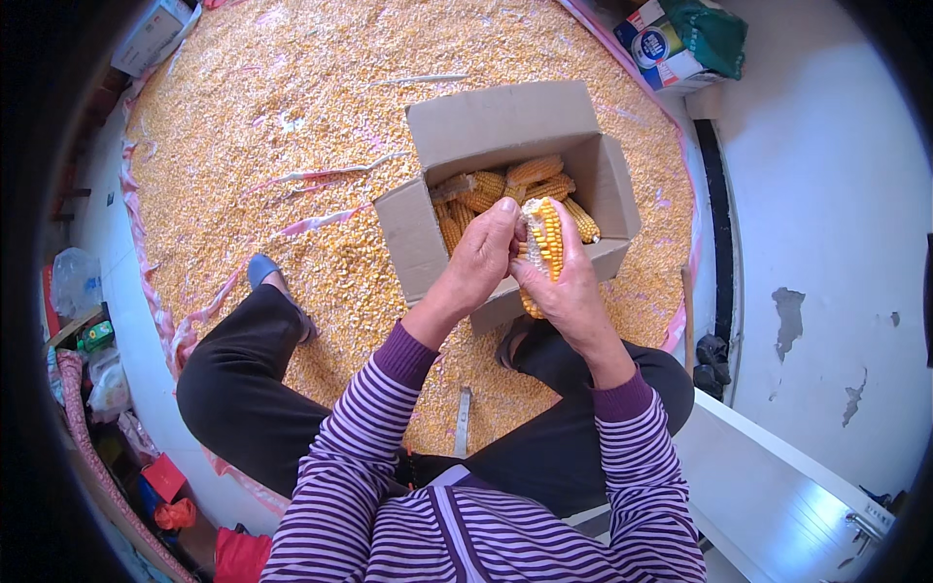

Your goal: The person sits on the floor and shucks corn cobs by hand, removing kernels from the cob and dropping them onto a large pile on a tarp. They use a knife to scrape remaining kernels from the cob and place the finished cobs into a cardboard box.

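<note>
Both hands meet over the near side of an open cardboard box (503, 120). A partly shelled corn cob (550, 237) is gripped in my right hand (572, 291), yellow kernels along one side and a bare pale strip along the other. My left hand (481, 244) presses against the cob's bare side with its thumb up; its fingertips are partly hidden, so whether it also grips the cob is unclear. Inside the box lie several whole corn cobs (536, 170) with their kernels on.
Loose corn kernels (255, 146) cover a pink sheet (164, 321) around the box. A flat metal strip tool (463, 423) lies between my legs. A white door (780, 481) stands at lower right, beside a wooden stick (687, 321). Bags and bundles (109, 386) line the left.
</note>
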The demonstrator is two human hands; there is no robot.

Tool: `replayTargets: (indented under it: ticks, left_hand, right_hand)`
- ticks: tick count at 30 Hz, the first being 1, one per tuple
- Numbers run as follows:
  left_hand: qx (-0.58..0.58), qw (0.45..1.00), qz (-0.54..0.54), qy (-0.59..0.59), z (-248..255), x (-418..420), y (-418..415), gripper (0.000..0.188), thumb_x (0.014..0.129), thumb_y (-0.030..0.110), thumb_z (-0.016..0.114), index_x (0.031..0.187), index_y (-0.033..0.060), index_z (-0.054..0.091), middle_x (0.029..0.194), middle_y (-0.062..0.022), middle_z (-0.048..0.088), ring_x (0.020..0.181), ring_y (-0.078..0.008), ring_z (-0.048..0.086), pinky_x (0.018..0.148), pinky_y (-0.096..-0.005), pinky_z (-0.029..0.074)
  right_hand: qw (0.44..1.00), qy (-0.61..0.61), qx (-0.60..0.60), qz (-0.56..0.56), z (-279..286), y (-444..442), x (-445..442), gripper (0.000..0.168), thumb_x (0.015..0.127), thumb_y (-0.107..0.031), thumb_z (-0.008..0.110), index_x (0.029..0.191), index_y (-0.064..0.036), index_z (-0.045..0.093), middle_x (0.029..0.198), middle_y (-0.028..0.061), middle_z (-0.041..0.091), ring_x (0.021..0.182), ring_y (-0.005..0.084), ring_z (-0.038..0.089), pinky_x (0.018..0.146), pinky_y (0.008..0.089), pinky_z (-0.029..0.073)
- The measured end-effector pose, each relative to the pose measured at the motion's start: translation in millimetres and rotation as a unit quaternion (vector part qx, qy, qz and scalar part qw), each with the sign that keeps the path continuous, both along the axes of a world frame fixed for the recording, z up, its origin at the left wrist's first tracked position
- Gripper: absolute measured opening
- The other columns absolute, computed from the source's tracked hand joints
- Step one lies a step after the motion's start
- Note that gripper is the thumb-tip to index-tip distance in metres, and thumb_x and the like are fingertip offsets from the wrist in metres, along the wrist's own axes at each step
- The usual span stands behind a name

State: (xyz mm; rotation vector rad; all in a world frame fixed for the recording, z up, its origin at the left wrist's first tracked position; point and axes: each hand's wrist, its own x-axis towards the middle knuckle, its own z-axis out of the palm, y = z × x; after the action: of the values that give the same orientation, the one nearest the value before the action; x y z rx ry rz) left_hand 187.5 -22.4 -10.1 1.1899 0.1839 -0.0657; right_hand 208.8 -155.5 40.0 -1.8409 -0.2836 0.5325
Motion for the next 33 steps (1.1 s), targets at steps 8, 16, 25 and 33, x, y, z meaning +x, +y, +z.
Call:
replayTargets:
  ticks: [8, 16, 25, 33]
  left_hand:
    - [0.167, 0.986, 0.005, 0.028, 8.5, 6.6, -12.2, 0.039, 0.101, 0.038, 0.039, 0.085, 0.0046, 0.051, 0.070, 0.0027, 0.045, 0.063, -0.0053, 0.041, 0.053, -0.0237, 0.036]
    - [0.201, 0.976, 0.041, -0.075, -1.1, 6.2, -12.3, 0.042, 0.100, 0.036, 0.037, 0.084, -0.0016, 0.047, 0.070, -0.0177, 0.051, 0.063, -0.0243, 0.050, 0.062, -0.0381, 0.042]
    - [0.044, 0.998, 0.033, -0.032, -2.1, 8.1, -16.2, 0.037, 0.101, 0.033, 0.038, 0.086, 0.0004, 0.047, 0.072, -0.0092, 0.052, 0.067, -0.0131, 0.048, 0.060, -0.0318, 0.043]
    - [0.182, 0.981, -0.003, -0.059, 15.0, 5.6, -13.9, 0.035, 0.098, 0.033, 0.045, 0.089, -0.0004, 0.046, 0.071, -0.0163, 0.054, 0.061, -0.0217, 0.053, 0.059, -0.0370, 0.044]
  right_hand:
    - [0.982, -0.134, -0.132, 0.021, -1.1, 2.0, -4.2, 0.076, 0.080, -0.006, 0.065, 0.142, 0.000, 0.022, 0.124, 0.0263, 0.052, 0.114, 0.0388, 0.054, 0.093, 0.0410, 0.045]
    - [0.987, -0.108, -0.122, 0.008, -1.2, 0.1, -1.8, 0.077, 0.079, -0.007, 0.065, 0.142, 0.000, 0.022, 0.124, 0.0286, 0.051, 0.115, 0.0406, 0.053, 0.094, 0.0420, 0.045]
    - [0.992, -0.083, -0.090, -0.012, 8.3, -1.1, 3.2, 0.077, 0.077, -0.006, 0.067, 0.141, 0.000, 0.025, 0.124, 0.0262, 0.052, 0.113, 0.0374, 0.055, 0.094, 0.0396, 0.045]
    - [0.980, -0.154, -0.126, -0.014, 4.8, -3.6, 2.9, 0.078, 0.076, -0.004, 0.068, 0.141, -0.001, 0.025, 0.123, 0.0273, 0.052, 0.111, 0.0386, 0.056, 0.091, 0.0401, 0.047]
